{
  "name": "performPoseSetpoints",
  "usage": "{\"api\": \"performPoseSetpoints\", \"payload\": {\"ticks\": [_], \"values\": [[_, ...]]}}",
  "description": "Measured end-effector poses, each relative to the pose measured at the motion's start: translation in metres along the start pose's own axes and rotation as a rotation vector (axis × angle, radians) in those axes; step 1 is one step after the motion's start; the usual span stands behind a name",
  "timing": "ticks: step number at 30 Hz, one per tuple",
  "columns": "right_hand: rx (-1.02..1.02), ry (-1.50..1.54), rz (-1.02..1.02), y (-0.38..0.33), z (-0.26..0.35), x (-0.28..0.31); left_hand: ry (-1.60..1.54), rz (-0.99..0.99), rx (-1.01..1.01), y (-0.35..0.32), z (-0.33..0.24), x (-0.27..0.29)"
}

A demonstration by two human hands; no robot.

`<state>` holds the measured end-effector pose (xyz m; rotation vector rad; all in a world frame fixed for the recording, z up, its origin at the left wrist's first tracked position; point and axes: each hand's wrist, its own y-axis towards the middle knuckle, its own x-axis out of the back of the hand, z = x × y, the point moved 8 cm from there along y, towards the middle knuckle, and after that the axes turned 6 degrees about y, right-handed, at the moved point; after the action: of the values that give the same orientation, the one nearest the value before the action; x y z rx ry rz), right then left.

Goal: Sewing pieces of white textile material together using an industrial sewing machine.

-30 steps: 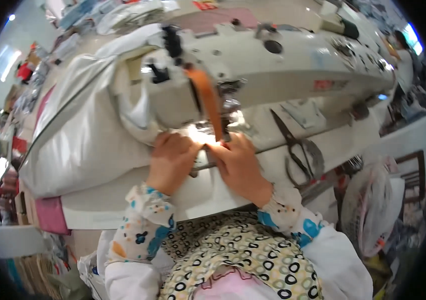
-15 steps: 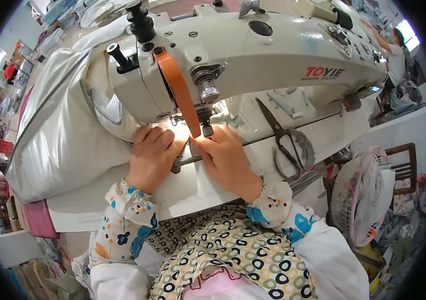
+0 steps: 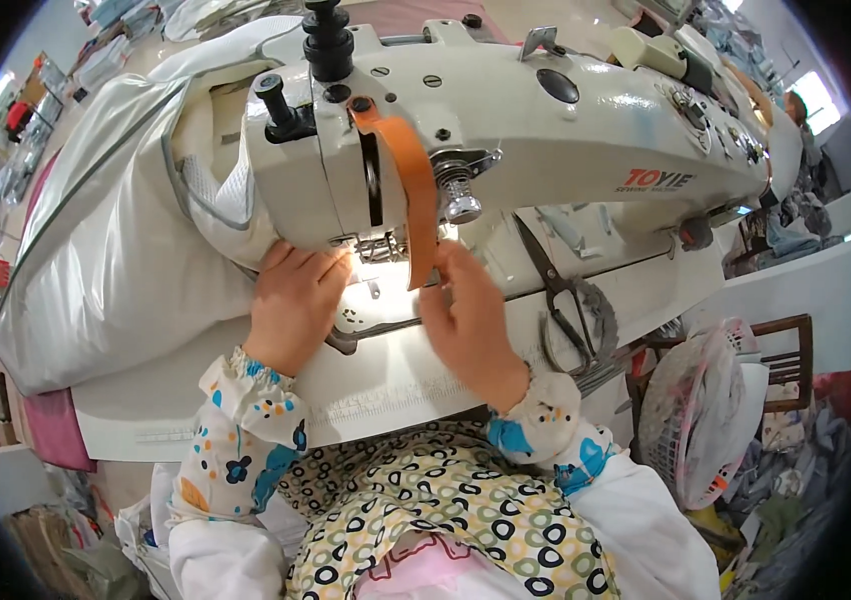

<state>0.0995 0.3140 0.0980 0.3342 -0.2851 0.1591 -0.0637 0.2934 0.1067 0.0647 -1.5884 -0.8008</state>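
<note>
A white sewing machine (image 3: 586, 130) stands across the bench, with a curved orange strip (image 3: 409, 190) hanging in front of its lit needle area. Left of the needle, my left hand (image 3: 296, 305) lies with its fingers closed together on the edge of a shiny white padded piece with grey piping (image 3: 126, 290). My right hand (image 3: 471, 320) is on the other side, beside the orange strip. Its fingers are bent together close to the machine's foot; what they hold, if anything, is hidden. Bare needle plate (image 3: 366, 312) shows between the hands.
Black-handled scissors (image 3: 556, 285) lie right of my right hand, beside a grey fabric scrap (image 3: 601, 320). Pale scraps (image 3: 566, 230) lie under the machine arm. A pink-rimmed basket (image 3: 691, 420) stands at the right, near a wooden chair (image 3: 786, 360). Another person (image 3: 796, 110) is at the far right.
My hands have drawn apart, exposing the plate between them. The right hand has turned and its fingers have risen beside the orange strip. The left hand stays on the white piece.
</note>
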Motion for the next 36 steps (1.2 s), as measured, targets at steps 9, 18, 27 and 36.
{"api": "performPoseSetpoints", "payload": {"ticks": [9,18,27,36], "values": [[-0.026,0.194,0.083,0.043,-0.008,0.01,-0.091,0.023,0.056,-0.003,0.018,-0.001],[0.109,-0.085,-0.071,0.039,0.008,0.005,-0.078,0.044,0.069,-0.004,0.022,-0.002],[-0.04,0.269,-0.111,0.043,-0.004,-0.007,-0.118,0.059,0.116,-0.011,0.043,-0.023],[0.031,-0.393,-0.204,0.038,0.05,0.001,-0.007,-0.253,0.147,0.004,0.093,0.024]]}}
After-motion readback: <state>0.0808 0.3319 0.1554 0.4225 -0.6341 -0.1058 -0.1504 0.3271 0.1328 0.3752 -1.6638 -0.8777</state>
